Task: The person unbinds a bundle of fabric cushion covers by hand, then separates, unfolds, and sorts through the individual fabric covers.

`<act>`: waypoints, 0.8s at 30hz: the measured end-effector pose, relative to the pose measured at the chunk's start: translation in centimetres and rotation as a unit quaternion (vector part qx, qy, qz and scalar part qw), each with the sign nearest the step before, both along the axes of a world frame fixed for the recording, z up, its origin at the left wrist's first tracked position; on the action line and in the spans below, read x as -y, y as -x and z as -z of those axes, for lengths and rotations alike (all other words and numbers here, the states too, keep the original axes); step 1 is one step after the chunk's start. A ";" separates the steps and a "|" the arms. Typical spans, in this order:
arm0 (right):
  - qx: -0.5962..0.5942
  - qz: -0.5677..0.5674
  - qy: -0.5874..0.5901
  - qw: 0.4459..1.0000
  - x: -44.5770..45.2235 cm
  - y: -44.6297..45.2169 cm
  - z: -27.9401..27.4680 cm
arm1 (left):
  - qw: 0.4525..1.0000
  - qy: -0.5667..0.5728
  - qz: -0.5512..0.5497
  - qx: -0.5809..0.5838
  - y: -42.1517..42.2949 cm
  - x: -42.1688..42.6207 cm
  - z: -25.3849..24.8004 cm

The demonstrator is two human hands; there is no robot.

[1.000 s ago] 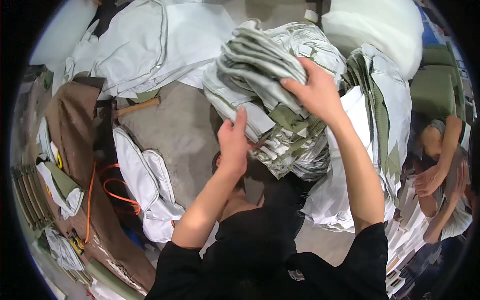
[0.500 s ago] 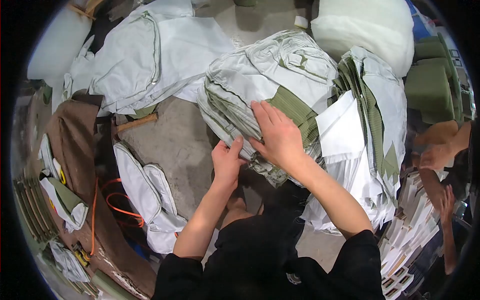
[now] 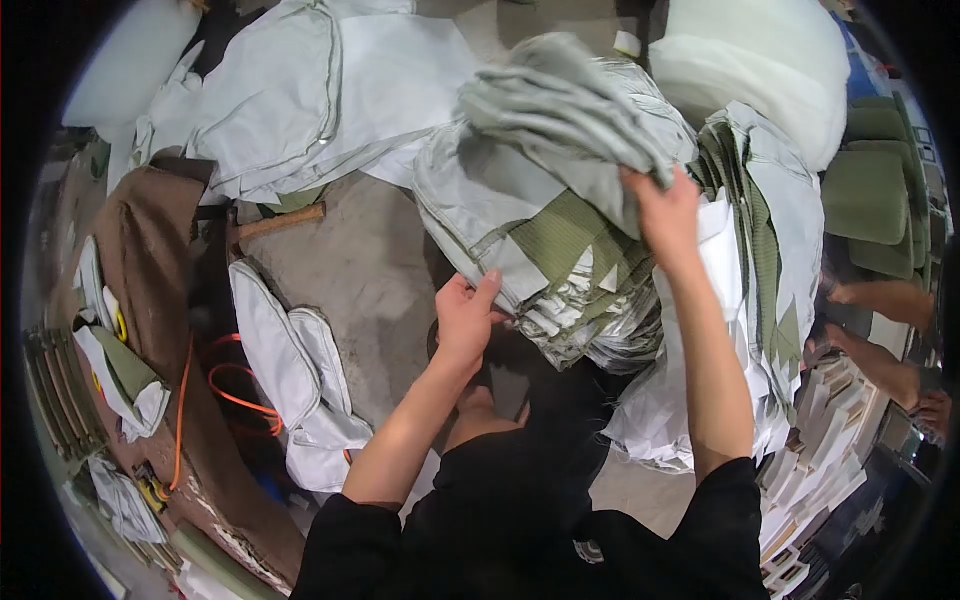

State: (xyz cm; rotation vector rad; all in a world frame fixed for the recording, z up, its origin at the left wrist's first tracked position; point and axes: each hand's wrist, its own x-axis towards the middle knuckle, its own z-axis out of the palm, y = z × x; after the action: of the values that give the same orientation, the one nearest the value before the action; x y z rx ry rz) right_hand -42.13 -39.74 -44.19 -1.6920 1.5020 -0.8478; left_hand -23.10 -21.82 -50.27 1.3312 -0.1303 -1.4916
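Note:
A thick pile of white and green fabric pieces (image 3: 560,240) lies in front of me. My right hand (image 3: 665,215) is closed on the lower right edge of several layered fabric pieces (image 3: 560,105), lifted above the pile and somewhat blurred. At the pile's near left corner, my left hand (image 3: 470,315) pinches the edge of the fabric that stays below. Right of the pile hangs another stack of white and green fabric (image 3: 770,220).
White fabric sheets (image 3: 270,90) lie at the upper left, a white padded roll (image 3: 755,70) at the upper right. Brown cloth (image 3: 150,280), an orange cord (image 3: 240,400) and folded white covers (image 3: 290,360) are left. Another person's arms (image 3: 880,365) show at the right edge.
My right hand first came down flat on the pile, then rose to the right with layers gripped. My left hand stayed near the corner. The other person's arms moved.

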 end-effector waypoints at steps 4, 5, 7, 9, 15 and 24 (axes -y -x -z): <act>0.108 0.067 -0.044 0.991 1.7 0.9 -0.5 | 1.000 -0.012 0.011 0.007 0.0 -0.3 0.2; 0.128 0.073 -0.048 0.988 1.9 1.0 -0.6 | 1.000 -0.017 0.017 0.012 0.0 -0.3 0.3; 0.115 0.064 -0.087 0.988 1.9 1.1 -0.9 | 1.000 -0.004 0.002 0.002 0.2 -0.3 0.0; 0.130 0.046 -0.078 0.987 1.7 1.0 -0.3 | 1.000 0.008 -0.001 0.000 0.4 -0.4 -0.1; 0.087 0.056 -0.063 0.993 0.5 0.0 -0.2 | 0.990 0.032 0.053 0.123 0.9 -1.3 0.6; -0.047 -0.077 -0.028 0.996 -4.6 3.5 -1.9 | 0.884 0.210 0.275 0.315 2.6 -2.7 -2.3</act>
State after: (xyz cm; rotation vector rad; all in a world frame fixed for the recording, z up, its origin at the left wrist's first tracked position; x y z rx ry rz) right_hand -45.62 -35.12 -42.33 -1.8015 1.4221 -0.6483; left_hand -25.67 -19.09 -47.93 1.4231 -1.2726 -1.3003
